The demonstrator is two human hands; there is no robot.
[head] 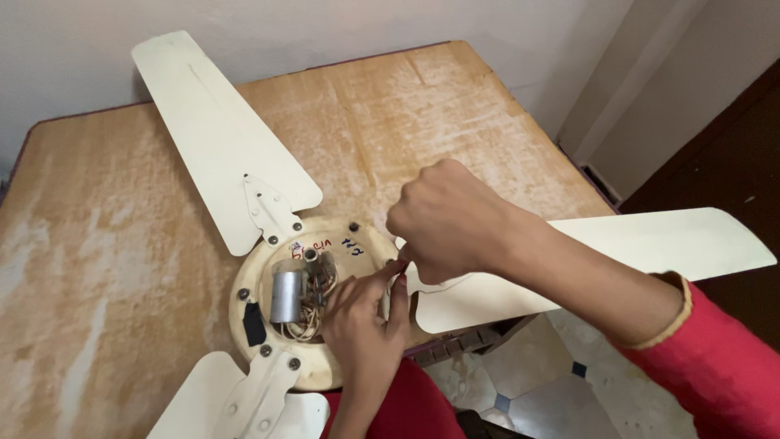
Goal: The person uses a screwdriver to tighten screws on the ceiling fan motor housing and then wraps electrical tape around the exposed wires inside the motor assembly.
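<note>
**Person's look: red clothes, bare hands**

Two bare hands, no gloves, no rings or watch seen. Right hand (448, 221): forearm bare up to a red sleeve (719, 370) w/ a thin tan or gold trim band at the cuff edge, sitting well up the arm. Fabric looks soft, plain, no print. Left hand (363, 325): wrist & lower forearm bare, no sleeve visible on that side. Nails short; thumb & a fingertip show dark reddish nail colour. More red cloth (410, 406) at bottom centre, same shade as sleeve, which garment can't tell.
</note>
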